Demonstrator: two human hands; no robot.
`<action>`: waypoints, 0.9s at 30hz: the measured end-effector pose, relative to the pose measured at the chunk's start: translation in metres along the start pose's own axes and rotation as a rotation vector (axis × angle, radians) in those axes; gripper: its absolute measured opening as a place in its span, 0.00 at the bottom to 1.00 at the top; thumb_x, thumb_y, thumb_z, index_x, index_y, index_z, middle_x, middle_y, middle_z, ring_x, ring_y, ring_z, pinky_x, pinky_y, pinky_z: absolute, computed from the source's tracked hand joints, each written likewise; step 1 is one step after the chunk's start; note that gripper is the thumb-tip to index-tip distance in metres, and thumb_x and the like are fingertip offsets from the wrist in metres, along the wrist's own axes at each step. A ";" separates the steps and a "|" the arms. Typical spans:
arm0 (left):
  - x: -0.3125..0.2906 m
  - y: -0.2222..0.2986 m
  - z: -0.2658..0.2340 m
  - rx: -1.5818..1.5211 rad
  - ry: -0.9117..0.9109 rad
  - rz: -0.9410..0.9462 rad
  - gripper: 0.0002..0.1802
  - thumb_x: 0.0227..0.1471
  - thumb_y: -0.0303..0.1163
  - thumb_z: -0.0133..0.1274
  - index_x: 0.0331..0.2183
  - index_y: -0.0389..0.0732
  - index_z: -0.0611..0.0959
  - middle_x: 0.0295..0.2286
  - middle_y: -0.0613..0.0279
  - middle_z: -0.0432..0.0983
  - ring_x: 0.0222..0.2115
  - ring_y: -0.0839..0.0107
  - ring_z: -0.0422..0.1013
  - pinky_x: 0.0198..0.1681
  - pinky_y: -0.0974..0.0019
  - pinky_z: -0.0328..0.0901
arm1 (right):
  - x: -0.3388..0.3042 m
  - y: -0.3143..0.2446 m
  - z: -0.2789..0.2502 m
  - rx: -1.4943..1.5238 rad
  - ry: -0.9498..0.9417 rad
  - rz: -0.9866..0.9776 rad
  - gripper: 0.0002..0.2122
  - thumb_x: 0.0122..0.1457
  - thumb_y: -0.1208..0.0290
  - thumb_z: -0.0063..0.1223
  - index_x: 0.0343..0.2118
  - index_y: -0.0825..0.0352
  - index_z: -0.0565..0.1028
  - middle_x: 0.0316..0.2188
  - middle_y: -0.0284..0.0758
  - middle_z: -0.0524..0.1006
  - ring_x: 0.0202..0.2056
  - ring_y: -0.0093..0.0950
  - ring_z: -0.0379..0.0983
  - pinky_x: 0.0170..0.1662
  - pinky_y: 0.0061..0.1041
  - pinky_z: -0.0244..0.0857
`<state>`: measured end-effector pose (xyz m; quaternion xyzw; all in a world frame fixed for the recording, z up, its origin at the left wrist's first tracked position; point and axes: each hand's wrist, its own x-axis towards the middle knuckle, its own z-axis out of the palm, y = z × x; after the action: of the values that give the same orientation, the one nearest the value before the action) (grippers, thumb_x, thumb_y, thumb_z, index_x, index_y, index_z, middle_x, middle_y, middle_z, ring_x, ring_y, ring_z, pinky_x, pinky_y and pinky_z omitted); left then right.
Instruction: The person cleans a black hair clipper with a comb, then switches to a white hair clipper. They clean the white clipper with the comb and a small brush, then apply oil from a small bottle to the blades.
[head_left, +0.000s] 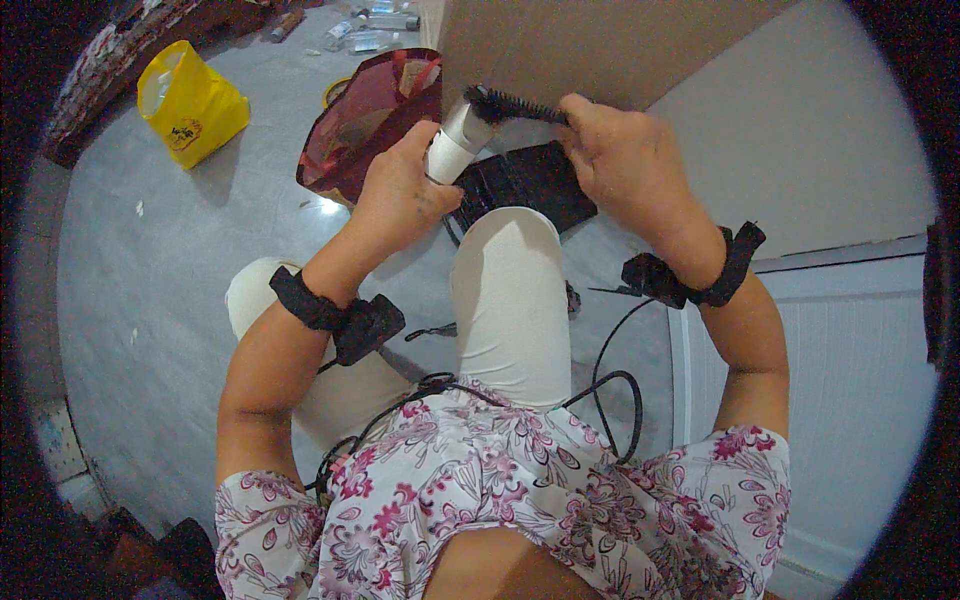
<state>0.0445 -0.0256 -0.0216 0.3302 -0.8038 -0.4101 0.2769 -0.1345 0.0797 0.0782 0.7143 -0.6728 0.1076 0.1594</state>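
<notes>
A white tube-shaped piece (453, 155), open at its upper end, is gripped by my left hand (405, 190), fingers wrapped round its lower part. What exact kind of thing it is, I cannot make out. My right hand (625, 165) is closed on a black bristle brush (525, 107), whose handle end is hidden in the fingers. The brush's bristly tip meets the tube's upper rim; whether it reaches inside cannot be seen. Both hands are above and beyond my knees, over a black bag-like thing (545, 185) on the floor.
A maroon bag (340, 150) stands just left of the tube, and a yellow bag (205, 115) farther left. Several clear plastic bottles (375, 40) lie at the back. A wooden panel (570, 45) rises ahead; a white panel (800, 390) is at right. Black cables (635, 400) cross my lap.
</notes>
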 end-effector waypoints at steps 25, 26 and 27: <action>0.005 0.004 0.012 -0.129 -0.082 -0.157 0.27 0.30 0.27 0.63 0.38 0.36 0.73 0.29 0.60 0.74 0.30 0.72 0.70 0.35 0.69 0.65 | -0.011 0.011 0.006 0.206 -0.014 0.104 0.09 0.52 0.64 0.45 0.27 0.65 0.69 0.20 0.44 0.73 0.24 0.44 0.71 0.27 0.41 0.64; 0.005 0.004 0.013 -0.094 -0.064 -0.131 0.27 0.30 0.27 0.63 0.38 0.36 0.73 0.30 0.60 0.74 0.30 0.72 0.70 0.35 0.69 0.65 | -0.010 0.008 0.008 0.170 -0.027 0.084 0.09 0.52 0.64 0.46 0.26 0.65 0.69 0.19 0.44 0.73 0.24 0.43 0.71 0.27 0.41 0.64; 0.005 0.003 0.015 -0.055 -0.045 -0.107 0.27 0.30 0.27 0.63 0.38 0.36 0.73 0.30 0.60 0.74 0.31 0.72 0.70 0.35 0.69 0.65 | -0.009 0.005 0.010 0.135 -0.040 0.064 0.08 0.51 0.65 0.46 0.26 0.65 0.69 0.19 0.43 0.73 0.24 0.43 0.71 0.26 0.40 0.64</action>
<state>0.0301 -0.0208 -0.0254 0.3555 -0.7795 -0.4536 0.2455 -0.1403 0.0845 0.0662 0.7037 -0.6895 0.1435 0.0939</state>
